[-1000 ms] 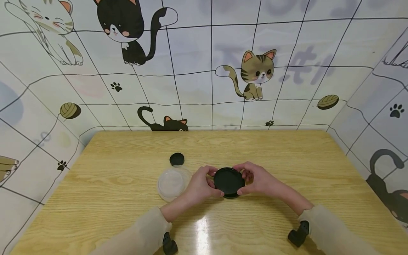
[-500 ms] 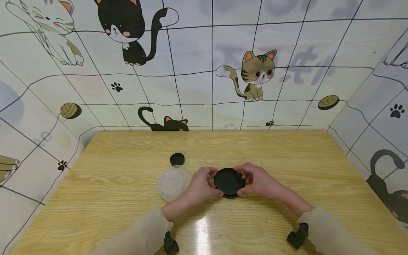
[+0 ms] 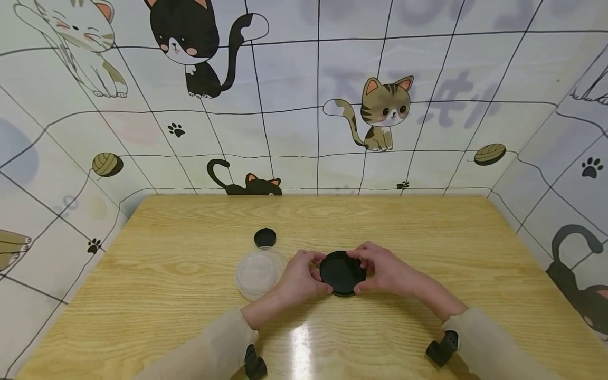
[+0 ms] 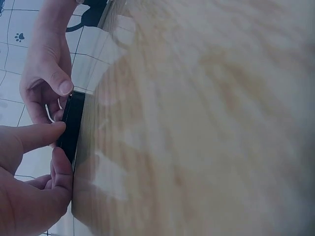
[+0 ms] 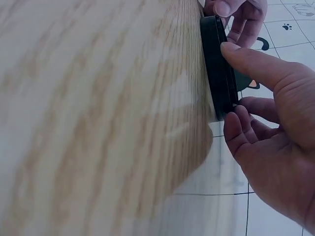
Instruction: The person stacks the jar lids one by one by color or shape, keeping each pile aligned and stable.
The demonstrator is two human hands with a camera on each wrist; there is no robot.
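A shallow, round black dish (image 3: 342, 274) sits low over the table between both hands. My left hand (image 3: 302, 277) holds its left edge, thumb at the near side and fingers at the far side. On the opposite edge my right hand (image 3: 386, 270) grips the rim in the same way, its index fingertip lying over the far rim. Seen edge-on in the right wrist view, the dish (image 5: 219, 69) has a thick side wall and lies close along the tabletop. Just left of my left hand is a clear round plastic container (image 3: 256, 274), partly hidden by that hand.
Behind the clear container lies a small black disc (image 3: 265, 237). Everything rests on a wood-grain table (image 3: 190, 338), which is bounded at the back and sides by a cat-print cloth wall (image 3: 294, 132).
The right index finger has shifted slightly further over the dish's far rim. Both hands otherwise keep their hold, and the container and small disc stay in place.
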